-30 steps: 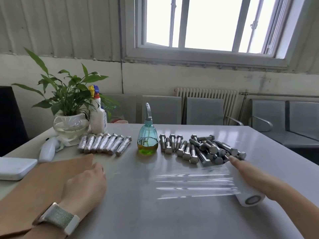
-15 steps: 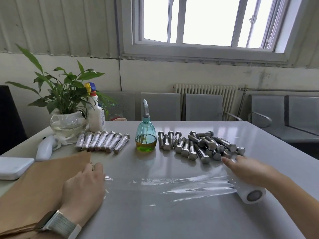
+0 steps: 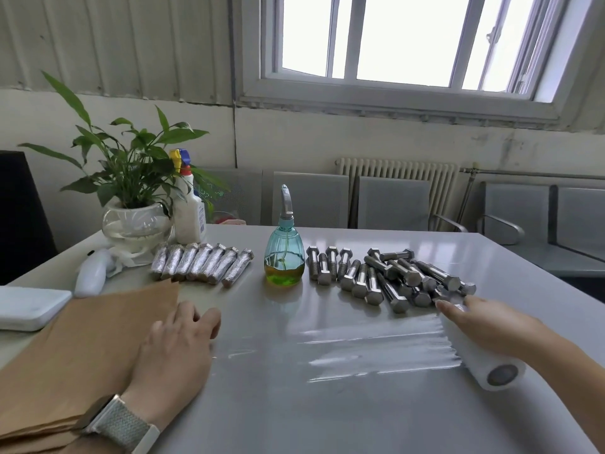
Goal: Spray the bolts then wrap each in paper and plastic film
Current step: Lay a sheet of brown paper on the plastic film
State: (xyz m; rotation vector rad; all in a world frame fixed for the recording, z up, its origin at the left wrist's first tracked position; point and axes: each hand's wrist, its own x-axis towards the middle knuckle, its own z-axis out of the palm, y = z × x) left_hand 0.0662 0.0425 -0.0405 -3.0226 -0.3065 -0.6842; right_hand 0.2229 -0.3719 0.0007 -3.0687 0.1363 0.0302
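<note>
While our right hand [image 3: 491, 326] lies flat on the roll [image 3: 491, 368], our open left hand [image 3: 176, 348] presses film [image 3: 360, 352] beside it.

Near table [image 3: 327, 421] open; spray bottle [image 3: 284, 257], bolts [image 3: 386, 276] block far side.

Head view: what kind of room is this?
Probably an office or waiting area used as a packing bench, not a workshop: a row of metal seats under the window, a radiator, and a potted plant on the grey table.
</note>
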